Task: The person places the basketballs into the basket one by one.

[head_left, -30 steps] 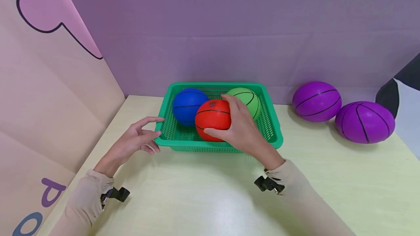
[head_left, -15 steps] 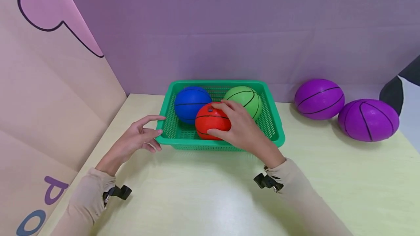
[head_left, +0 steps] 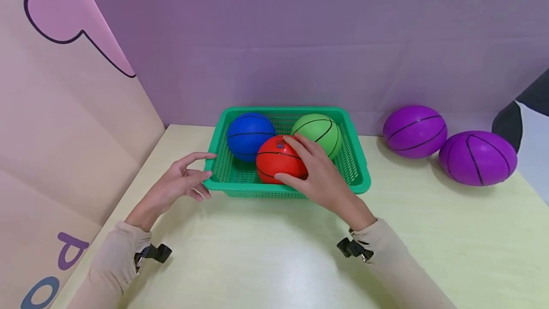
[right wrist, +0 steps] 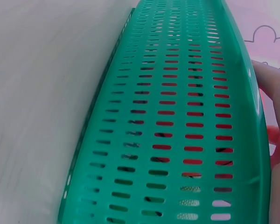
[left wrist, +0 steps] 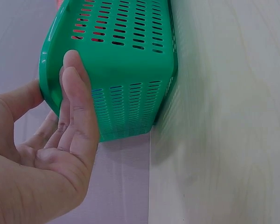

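A red toy basketball [head_left: 274,163] sits at the front of a green plastic basket [head_left: 244,187]. My right hand [head_left: 323,178] reaches over the basket's front rim and cups the ball from the right, thumb at the near side and fingers over its top. Behind it in the basket lie a blue basketball [head_left: 249,137] and a light green one [head_left: 315,128]. My left hand [head_left: 171,185] holds the basket's front left corner. In the left wrist view its fingers [left wrist: 77,88] lie against the outer wall below the rim. The basket wall hides most of the right hand in the right wrist view.
Two purple basketballs [head_left: 415,131] [head_left: 477,159] lie side by side on the pale table [head_left: 257,252], right of the basket. A purple backdrop [head_left: 300,37] rises behind the basket. A light printed panel [head_left: 55,123] stands along the left edge.
The red basketball has come down slightly into the basket and turned a little. My right hand has moved slightly down and to the right with it. The left hand stays at the corner.
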